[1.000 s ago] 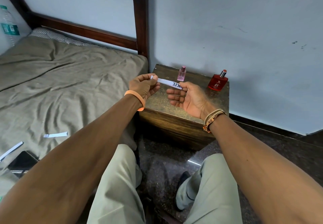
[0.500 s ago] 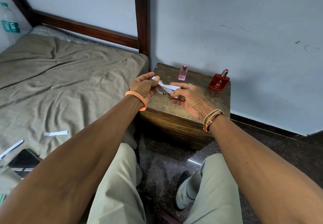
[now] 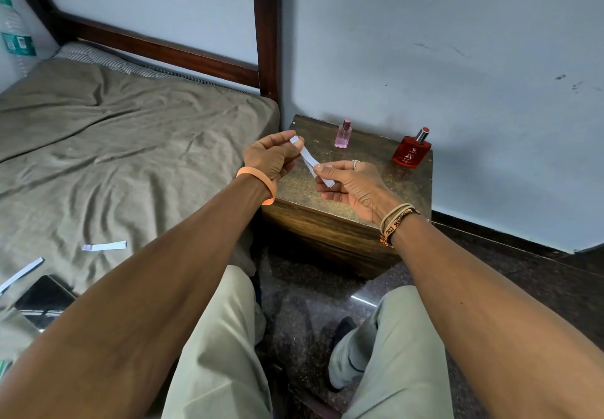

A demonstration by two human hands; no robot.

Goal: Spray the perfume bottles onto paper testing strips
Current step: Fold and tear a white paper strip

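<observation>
1. Head view showed the left hand (image 3: 271, 160) and right hand (image 3: 353, 183) raised over a dark wooden bedside table (image 3: 327, 222).
2. One white paper strip (image 3: 309, 159) ran slantwise between the two hands, above the tabletop.
3. The left hand pinched the strip's upper end between thumb and forefinger, with its other fingers curled.
4. The right hand pinched the lower end, thumb on top, with its remaining fingers loosely bent beneath.
5. A small pink perfume bottle (image 3: 343, 135) stood upright at the back of the table, near the wall.
6. A red perfume bottle (image 3: 410, 152) stood upright at the table's far right corner, well apart from the pink one.
7. Neither hand touched either bottle.
8. Two spare strips (image 3: 104, 246) (image 3: 21, 274) lay on the olive bed sheet (image 3: 130, 157) at the left, near a dark phone (image 3: 42, 297).
9. An orange wristband (image 3: 258, 180) circled the left wrist; thread bands (image 3: 397, 222) circled the right.
</observation>
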